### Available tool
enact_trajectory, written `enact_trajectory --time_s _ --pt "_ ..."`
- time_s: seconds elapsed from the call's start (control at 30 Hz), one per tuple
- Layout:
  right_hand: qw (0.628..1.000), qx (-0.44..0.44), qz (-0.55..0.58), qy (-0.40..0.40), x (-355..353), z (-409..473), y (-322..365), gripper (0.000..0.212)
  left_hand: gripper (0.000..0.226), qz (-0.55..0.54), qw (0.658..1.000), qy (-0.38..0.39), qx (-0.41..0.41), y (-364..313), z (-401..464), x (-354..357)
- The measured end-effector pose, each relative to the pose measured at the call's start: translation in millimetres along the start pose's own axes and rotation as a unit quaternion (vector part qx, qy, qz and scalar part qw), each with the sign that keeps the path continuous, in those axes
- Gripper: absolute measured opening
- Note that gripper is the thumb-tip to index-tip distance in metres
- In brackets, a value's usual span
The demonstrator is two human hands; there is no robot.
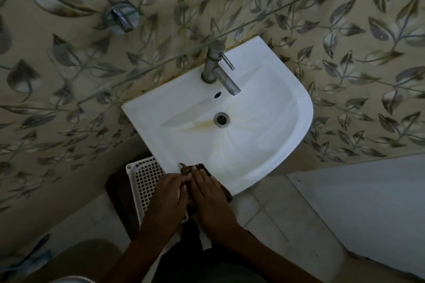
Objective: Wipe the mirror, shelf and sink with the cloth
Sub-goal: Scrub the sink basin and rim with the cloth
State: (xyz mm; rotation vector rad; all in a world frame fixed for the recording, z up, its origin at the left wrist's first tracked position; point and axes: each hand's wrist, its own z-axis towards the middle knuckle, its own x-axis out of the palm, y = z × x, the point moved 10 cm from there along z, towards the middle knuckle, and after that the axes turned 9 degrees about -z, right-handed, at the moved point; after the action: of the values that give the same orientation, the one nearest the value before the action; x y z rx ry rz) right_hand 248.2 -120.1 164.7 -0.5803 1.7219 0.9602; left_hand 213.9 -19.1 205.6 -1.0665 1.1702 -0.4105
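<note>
Now your right hand (208, 193) lies flat, pressing the limp dark brown cloth (203, 167) on the front rim of the white ceramic sink (248, 180); your left hand (169, 192) pinches its floppy edge.

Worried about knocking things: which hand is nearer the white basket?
Left. The left hand is over the basket edge; the right hand lies farther right, on the cloth at the sink.

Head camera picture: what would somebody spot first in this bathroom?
The bright white sink in the middle stands out against the leaf-patterned wall tiles, with a brownish stain beside its drain. At its front rim, the left hand holds and the right hand presses a dark cloth.
</note>
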Motion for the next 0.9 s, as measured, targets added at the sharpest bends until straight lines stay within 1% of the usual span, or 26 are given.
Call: enact_trajectory --time_s 0.1,0.17,0.23,0.3,0.37,0.43,0.47,0.53,0.6,0.7,0.77,0.83,0.87,0.9 --pt "1.0 -0.007 0.002 0.003 -10.1 -6.8 -10.1 0.057 0.037 0.014 1.0 0.025 0.002 2.7 2.4 11.4" --pt "1.0 0.007 -0.026 -0.013 -22.4 -14.5 -36.1 0.055 0.032 0.017 0.999 0.036 0.036 -7.5 2.8 22.5" --pt "0.997 0.05 -0.054 -0.028 -36.4 -20.2 -77.2 0.055 0.029 0.011 0.996 0.041 0.079 -22.8 0.7 34.7" --pt "0.991 0.088 -0.097 -0.021 -45.2 -22.6 -124.2 0.06 0.029 0.004 0.993 0.058 0.108 -38.9 -1.0 47.8" --pt "0.983 0.134 -0.12 -0.04 -60.8 -20.7 -172.6 0.056 0.027 -0.001 0.99 0.067 0.126 -54.4 -0.6 57.9" --pt "0.974 0.182 -0.125 -0.05 -74.7 -15.5 -204.2 0.054 0.024 -0.008 0.986 0.063 0.151 -70.5 -0.6 64.2" --pt "0.97 0.197 -0.133 -0.053 -78.5 -12.6 -209.3 0.054 0.023 -0.011 0.985 0.062 0.16 -77.0 -0.6 66.2" --pt "0.967 0.197 -0.15 -0.052 -77.8 -8.4 -200.2 0.052 0.024 -0.017 0.984 0.061 0.166 -84.4 -0.6 68.6" --pt "0.972 0.172 -0.151 -0.053 -64.8 -10.4 -173.6 0.049 0.025 -0.013 0.984 0.05 0.168 -86.9 0.7 67.9" --pt "0.981 0.124 -0.115 -0.097 -41.5 -18.3 -123.9 0.044 0.027 0.003 0.986 0.043 0.158 -79.8 2.9 78.1" --pt "0.986 0.111 -0.085 -0.089 -26.6 -24.3 -104.0 0.046 0.032 0.015 0.991 0.038 0.128 -65.2 5.8 91.3" --pt "0.986 0.102 -0.089 -0.098 -29.0 -25.0 -107.3 0.046 0.04 0.015 0.992 0.031 0.119 -58.6 9.5 103.2" --pt "0.985 0.104 -0.094 -0.105 -36.6 -24.0 -116.8 0.044 0.04 0.015 0.991 0.031 0.126 -62.0 13.3 104.9" --pt "0.983 0.11 -0.102 -0.107 -45.0 -21.3 -130.5 0.044 0.035 0.012 0.991 0.032 0.131 -68.3 18.9 103.8"
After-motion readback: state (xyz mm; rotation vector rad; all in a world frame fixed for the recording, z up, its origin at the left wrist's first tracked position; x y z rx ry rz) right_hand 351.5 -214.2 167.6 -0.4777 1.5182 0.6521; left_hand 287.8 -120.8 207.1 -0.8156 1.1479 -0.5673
